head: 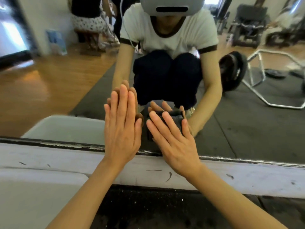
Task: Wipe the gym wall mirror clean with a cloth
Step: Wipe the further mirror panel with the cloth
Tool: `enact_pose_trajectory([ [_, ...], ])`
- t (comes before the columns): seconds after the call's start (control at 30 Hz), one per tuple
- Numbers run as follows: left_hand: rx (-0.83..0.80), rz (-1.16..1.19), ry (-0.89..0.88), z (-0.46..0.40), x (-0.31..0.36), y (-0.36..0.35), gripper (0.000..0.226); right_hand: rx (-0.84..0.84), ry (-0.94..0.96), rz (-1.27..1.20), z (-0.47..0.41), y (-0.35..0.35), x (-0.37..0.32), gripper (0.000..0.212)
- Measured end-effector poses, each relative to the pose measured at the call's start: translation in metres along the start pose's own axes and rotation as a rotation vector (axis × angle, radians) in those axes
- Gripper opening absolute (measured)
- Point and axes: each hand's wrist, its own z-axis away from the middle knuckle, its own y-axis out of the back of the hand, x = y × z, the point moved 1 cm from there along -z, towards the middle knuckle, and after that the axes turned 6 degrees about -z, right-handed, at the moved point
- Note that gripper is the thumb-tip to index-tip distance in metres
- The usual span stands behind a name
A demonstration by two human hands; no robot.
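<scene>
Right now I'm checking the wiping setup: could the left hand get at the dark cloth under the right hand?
Probably yes. The left hand lies flat on the mirror right beside the right hand, whose straight fingers press the dark cloth to the glass; nothing sits between them.

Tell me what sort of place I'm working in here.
Most likely a gym: the wall mirror reflects a weight plate, a metal lifting frame and dark rubber floor mats.

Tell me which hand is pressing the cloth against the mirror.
The right hand: its flat fingers press the dark cloth onto the mirror. The left hand lies bare on the glass.
</scene>
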Motion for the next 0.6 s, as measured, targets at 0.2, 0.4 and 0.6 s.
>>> enact_pose_trajectory([
  [0.2,0.013,-0.032,0.017,0.001,0.001,-0.001,0.068,0.157,-0.101,-0.022,-0.02,0.019,0.047,0.069],
  [0.4,0.034,-0.03,0.026,-0.002,0.006,-0.004,0.063,0.246,-0.534,-0.137,0.023,0.033,0.069,0.058],
  [0.6,-0.003,-0.019,0.085,-0.001,0.006,0.002,0.056,0.098,-0.157,-0.074,-0.034,-0.002,-0.011,0.078],
])
